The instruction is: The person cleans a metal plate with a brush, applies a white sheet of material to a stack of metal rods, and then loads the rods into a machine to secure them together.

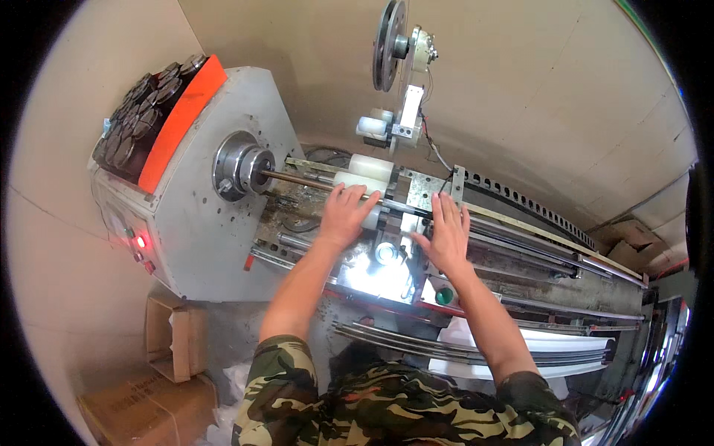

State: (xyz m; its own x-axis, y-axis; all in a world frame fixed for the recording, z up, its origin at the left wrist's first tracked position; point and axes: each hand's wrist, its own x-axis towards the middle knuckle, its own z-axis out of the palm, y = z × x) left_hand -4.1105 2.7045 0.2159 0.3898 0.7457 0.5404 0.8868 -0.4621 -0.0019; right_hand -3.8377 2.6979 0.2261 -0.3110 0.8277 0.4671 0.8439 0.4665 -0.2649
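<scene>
A long metal rod (305, 181) runs from the chuck (256, 165) of a lathe-like machine rightward along its bed. Over the rod, beside a white roller (370, 167), lies my left hand (345, 217), its fingers spread and slightly bent, with nothing visibly gripped. Farther right along the same rod rests my right hand (448, 236), open, fingers stretched forward and thumb apart. Between the two hands, the rod shows bare and shiny. The undersides of both palms are hidden.
A grey machine housing (193, 223) with an orange edge and a lit red button stands left. Above the bed, an arm carries a dark pulley wheel (388, 46). A green button (444, 296) sits near my right forearm. Several rods (416, 343) lie in front; cardboard boxes (149, 409) stand lower left.
</scene>
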